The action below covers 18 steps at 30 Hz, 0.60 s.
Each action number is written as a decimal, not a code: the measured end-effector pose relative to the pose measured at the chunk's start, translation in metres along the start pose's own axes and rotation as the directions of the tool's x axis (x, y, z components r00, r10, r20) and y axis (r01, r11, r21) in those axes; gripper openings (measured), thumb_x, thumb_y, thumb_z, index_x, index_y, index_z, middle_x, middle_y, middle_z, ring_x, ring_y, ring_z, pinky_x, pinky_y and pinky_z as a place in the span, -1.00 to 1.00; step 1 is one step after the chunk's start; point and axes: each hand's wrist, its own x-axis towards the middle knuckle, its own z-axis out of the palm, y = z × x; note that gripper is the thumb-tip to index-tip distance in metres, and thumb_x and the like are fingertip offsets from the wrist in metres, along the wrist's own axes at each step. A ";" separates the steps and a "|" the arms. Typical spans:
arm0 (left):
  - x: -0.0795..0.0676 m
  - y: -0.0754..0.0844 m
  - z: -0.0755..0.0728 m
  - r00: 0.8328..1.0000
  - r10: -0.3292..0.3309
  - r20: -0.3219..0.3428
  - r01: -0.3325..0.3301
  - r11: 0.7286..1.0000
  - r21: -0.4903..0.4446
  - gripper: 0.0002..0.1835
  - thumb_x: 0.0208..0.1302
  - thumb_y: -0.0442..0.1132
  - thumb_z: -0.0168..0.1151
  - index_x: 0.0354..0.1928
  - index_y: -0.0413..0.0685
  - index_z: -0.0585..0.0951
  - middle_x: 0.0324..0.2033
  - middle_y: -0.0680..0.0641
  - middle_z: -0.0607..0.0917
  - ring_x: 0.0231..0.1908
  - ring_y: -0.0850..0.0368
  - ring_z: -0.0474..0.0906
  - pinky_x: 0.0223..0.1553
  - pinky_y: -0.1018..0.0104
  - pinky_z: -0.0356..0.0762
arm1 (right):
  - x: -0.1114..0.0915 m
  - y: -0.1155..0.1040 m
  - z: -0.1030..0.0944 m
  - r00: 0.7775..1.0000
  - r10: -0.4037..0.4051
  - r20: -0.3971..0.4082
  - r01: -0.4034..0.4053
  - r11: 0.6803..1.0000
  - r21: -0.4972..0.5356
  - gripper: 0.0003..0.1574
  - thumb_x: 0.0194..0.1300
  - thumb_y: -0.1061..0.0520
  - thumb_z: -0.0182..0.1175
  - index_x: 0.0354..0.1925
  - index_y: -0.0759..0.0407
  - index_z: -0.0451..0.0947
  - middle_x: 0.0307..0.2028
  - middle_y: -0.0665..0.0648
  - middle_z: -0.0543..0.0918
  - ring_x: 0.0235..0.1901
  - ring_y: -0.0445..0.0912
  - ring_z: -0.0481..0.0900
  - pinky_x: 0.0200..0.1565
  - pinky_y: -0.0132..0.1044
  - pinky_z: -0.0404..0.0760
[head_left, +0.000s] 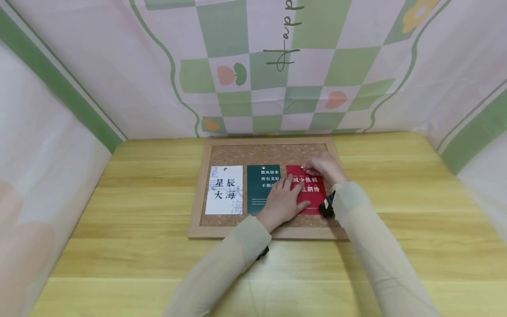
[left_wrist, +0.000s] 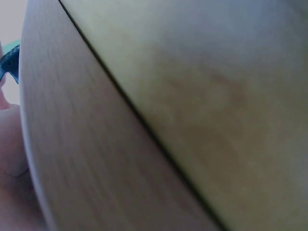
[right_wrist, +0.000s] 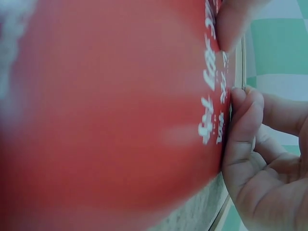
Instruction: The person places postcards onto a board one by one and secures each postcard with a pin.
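Observation:
In the head view, a red card (head_left: 313, 204) with white lettering lies at the right on a framed cork board (head_left: 269, 152). My left hand (head_left: 282, 202) rests flat with spread fingers over the left part of the red card and the edge of a dark green card (head_left: 257, 196). At the red card's top edge, my right hand (head_left: 325, 167) pinches a small thumbtack (head_left: 303, 167) between thumb and finger. The right wrist view shows those curled fingertips (right_wrist: 248, 115) right at the card's edge; a left fingertip presses on the card above them.
A white card (head_left: 223, 202) with dark characters hangs at the board's left under a thumbtack (head_left: 225, 169). Another thumbtack (head_left: 263, 167) sits atop the green card. The board lies on a wooden table (head_left: 130, 246), before a green-checked cloth backdrop (head_left: 269, 79).

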 end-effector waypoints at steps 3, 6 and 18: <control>-0.001 0.001 -0.001 1.000 0.000 -0.007 0.000 1.000 -0.008 -0.33 0.37 0.29 -0.12 0.46 0.29 0.15 0.51 -0.07 0.03 0.50 -0.02 -0.04 0.48 0.16 0.05 | 0.001 0.000 -0.001 1.000 0.002 -0.016 -0.002 1.000 -0.029 -0.59 0.27 0.34 0.08 0.06 0.53 0.48 -0.60 -0.13 0.57 -0.65 -0.36 0.49 -0.47 -0.55 0.54; -0.001 0.001 -0.001 1.000 -0.002 -0.011 0.002 1.000 -0.010 -0.33 0.37 0.28 -0.11 0.46 0.29 0.16 0.51 -0.07 0.04 0.49 -0.02 -0.04 0.48 0.16 0.05 | 0.002 0.001 -0.002 1.000 -0.009 -0.011 0.008 0.999 -0.041 -0.60 0.24 0.33 0.11 0.03 0.54 0.50 -0.54 -0.08 0.59 -0.63 -0.36 0.51 -0.45 -0.53 0.56; -0.003 0.003 -0.001 1.000 0.001 -0.016 -0.001 1.000 -0.004 -0.34 0.37 0.27 -0.11 0.45 0.27 0.18 0.50 -0.09 0.05 0.49 -0.02 -0.02 0.48 0.15 0.05 | 0.000 0.001 -0.001 0.998 -0.062 -0.032 0.055 0.980 -0.194 -0.64 0.19 0.32 0.12 -0.06 0.51 0.56 -0.60 -0.10 0.56 -0.62 -0.34 0.45 -0.46 -0.51 0.50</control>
